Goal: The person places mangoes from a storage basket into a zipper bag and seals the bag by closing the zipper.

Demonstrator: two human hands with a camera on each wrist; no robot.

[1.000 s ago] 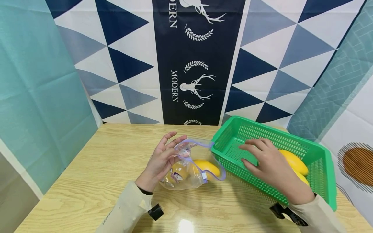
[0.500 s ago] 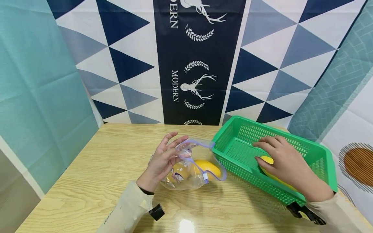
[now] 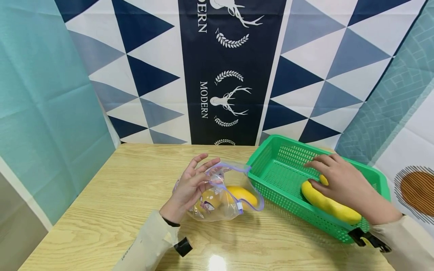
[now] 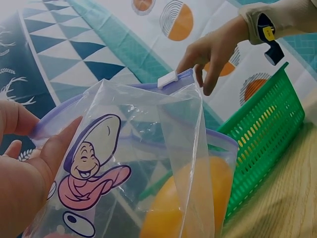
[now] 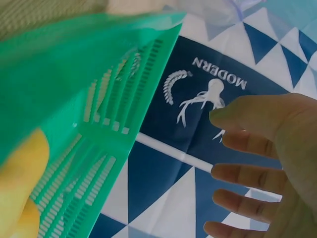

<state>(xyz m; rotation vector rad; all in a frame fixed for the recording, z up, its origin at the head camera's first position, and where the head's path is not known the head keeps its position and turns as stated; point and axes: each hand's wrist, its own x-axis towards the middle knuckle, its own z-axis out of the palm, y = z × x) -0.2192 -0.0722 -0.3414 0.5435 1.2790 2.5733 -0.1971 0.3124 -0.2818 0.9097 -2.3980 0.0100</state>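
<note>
My left hand (image 3: pixel 188 188) pinches the purple-edged mouth of a clear slider zip bag (image 3: pixel 217 214), thumb and fingers on either side of its rim. Cartoon figures are printed on the bag. A smooth orange-yellow fruit like a mango (image 3: pixel 241 195) lies inside, near the gaping mouth; the left wrist view shows it (image 4: pixel 188 198) through the plastic. Over the green basket (image 3: pixel 271 194) hovers my right hand (image 3: pixel 342 184), fingers loosely bent and holding nothing. Below it in the basket lie long yellow fruits (image 3: pixel 330 205), partly hidden by the hand.
The perforated basket stands at the right of the wooden table (image 3: pixel 129 195), its near left corner close to the bag's mouth. Patterned cloth (image 3: pixel 225 75) hangs behind the table, with a teal sheet (image 3: pixel 51 98) at the left.
My right hand has moved right along the basket, above the fruits. The yellow fruits now lie differently, further left and nearer the basket's front wall. The left hand and bag stay nearly still.
</note>
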